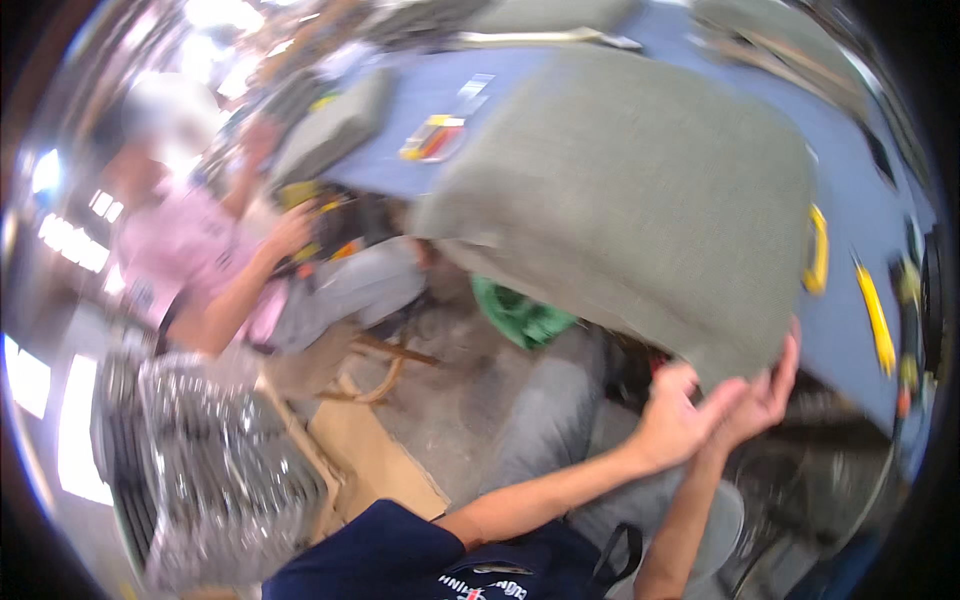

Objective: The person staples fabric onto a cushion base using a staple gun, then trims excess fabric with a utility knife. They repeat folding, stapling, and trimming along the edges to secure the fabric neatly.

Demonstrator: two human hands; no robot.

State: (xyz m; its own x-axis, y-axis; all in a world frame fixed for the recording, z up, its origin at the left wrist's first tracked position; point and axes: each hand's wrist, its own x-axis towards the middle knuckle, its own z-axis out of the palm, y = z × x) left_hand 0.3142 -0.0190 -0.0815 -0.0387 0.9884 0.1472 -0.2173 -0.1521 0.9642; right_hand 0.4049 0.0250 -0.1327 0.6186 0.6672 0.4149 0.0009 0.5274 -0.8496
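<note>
A large grey fabric-covered cushion (640,180) lies on the blue table, its near edge jutting out over my lap. At its near right corner my left hand (672,420) is closed on the lower edge, fingers curled in and thumb pointing right. Right beside it, my right hand (765,398) wraps the same corner, with its fingers up along the cushion's right side. The two hands touch or overlap there. What the fingertips do under the fabric is hidden, and the picture is somewhat blurred.
On the blue table (840,330) lie a yellow cutter knife (875,315), a yellow-handled tool (817,250) and a yellow-red package (435,138). At left a person in pink (200,250) sits working. Plastic-wrapped stacked parts (220,460), cardboard (375,455) and a green bag (520,312) are lower down.
</note>
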